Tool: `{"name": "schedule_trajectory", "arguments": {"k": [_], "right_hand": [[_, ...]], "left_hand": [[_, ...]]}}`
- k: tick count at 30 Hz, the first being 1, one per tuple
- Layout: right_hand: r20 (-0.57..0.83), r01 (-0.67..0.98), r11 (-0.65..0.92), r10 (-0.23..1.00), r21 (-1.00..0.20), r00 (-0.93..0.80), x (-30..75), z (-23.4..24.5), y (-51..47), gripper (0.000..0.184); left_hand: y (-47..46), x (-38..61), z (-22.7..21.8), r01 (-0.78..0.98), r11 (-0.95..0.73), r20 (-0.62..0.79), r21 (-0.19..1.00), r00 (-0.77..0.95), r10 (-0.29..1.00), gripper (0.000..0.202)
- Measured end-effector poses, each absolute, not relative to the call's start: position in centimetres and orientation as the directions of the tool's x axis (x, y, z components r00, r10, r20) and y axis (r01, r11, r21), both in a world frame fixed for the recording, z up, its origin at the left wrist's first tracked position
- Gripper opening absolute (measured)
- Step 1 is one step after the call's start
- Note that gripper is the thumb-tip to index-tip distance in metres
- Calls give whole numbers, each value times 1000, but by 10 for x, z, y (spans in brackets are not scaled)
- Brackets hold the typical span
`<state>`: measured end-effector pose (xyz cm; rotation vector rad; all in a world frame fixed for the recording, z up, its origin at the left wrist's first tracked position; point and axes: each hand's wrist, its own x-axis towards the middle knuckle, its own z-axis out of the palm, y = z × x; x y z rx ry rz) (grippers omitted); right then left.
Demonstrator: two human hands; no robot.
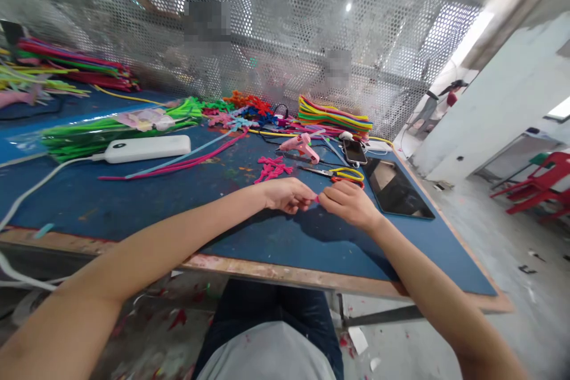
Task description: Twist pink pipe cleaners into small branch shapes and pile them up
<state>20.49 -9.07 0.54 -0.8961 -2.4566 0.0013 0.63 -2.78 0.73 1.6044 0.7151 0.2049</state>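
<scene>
Above the blue tabletop, my left hand and my right hand meet fingertip to fingertip. Both pinch a small bit of pink pipe cleaner; most of it is hidden by the fingers. Just beyond my left hand lies a little heap of bent pink pipe-cleaner pieces. Scissors with yellow and orange handles rest right behind my right hand. A pink hot glue gun lies farther back.
A white power bank with a cable sits at left, by bagged green pipe cleaners. Long pink pipe cleaners lie near it. Multicoloured bundles stand at the back before a perforated metal screen. A phone and a tablet are at right.
</scene>
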Motion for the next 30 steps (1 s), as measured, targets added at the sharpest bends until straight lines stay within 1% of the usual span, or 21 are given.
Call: {"name": "schedule_trajectory", "arguments": {"k": [1,2,3,4,5,6,7,8,9,10,11,13,15,17,19,22,24,25,27,30], "right_hand": [[517,594,739,660,-318,-545,203,5,-90,18],[535,543,667,741,-510,-406,201,4,-89,21],[485,424,555,831,-715,-270,198,4,-89,27],[355,249,392,917,-886,-182,196,3,-89,36],[168,56,180,970,-982,-173,194,3,-89,46],[-29,-105,-56,970,-993,-243,192,4,-89,54],[-191,-207,-273,920,-940,-343,192,4,-89,59],[-304,-257,-440,848,-861,-434,191,4,-90,60],[-369,-283,-550,784,-786,-499,191,4,-90,56],[-400,-309,-615,742,-725,-538,191,4,-90,50],[-411,-339,-655,716,-675,-565,191,3,-91,44],[-415,-390,-711,676,-586,-609,191,3,-91,38],[-420,-404,-757,633,-514,-651,190,4,-92,36],[-422,-382,-788,591,-483,-687,189,5,-94,34],[-426,-332,-812,546,-480,-721,187,6,-96,35],[-450,-206,-846,449,-492,-772,184,7,-99,42],[-442,-153,-850,406,-504,-800,183,7,-100,45],[-425,-150,-847,399,-509,-812,182,7,-101,44],[-382,-192,-842,417,-504,-825,182,6,-102,37],[-349,-308,-826,495,-471,-796,181,6,-102,25]], "left_hand": [[-26,6,6,297,-9,-236,955,776,585,31],[-25,6,5,259,-106,-131,960,751,647,30],[-24,6,5,228,-276,31,934,716,698,29],[-24,5,5,219,-487,225,846,681,697,28],[-23,4,5,227,-693,411,684,666,623,26],[-23,3,6,237,-851,552,468,674,491,23],[-22,1,6,234,-943,635,236,698,332,20],[-22,-1,7,218,-976,668,27,722,180,18],[-23,-3,7,202,-970,676,-138,735,57,16],[-23,-4,8,195,-948,681,-252,732,-31,15],[-24,-6,8,199,-924,691,-327,717,-90,14],[-25,-7,8,206,-892,707,-402,689,-159,15],[-26,-8,7,186,-887,700,-423,689,-190,18],[-26,-10,6,150,-914,674,-377,721,-160,20],[-25,-11,5,130,-961,631,-243,774,-55,20],[-27,-14,6,127,-992,561,17,820,115,16],[-28,-14,7,115,-984,552,137,816,172,14],[-29,-14,7,106,-979,556,172,810,185,13],[-30,-14,8,82,-979,574,185,800,175,12],[-30,-15,7,75,-992,610,101,783,122,14]]}}
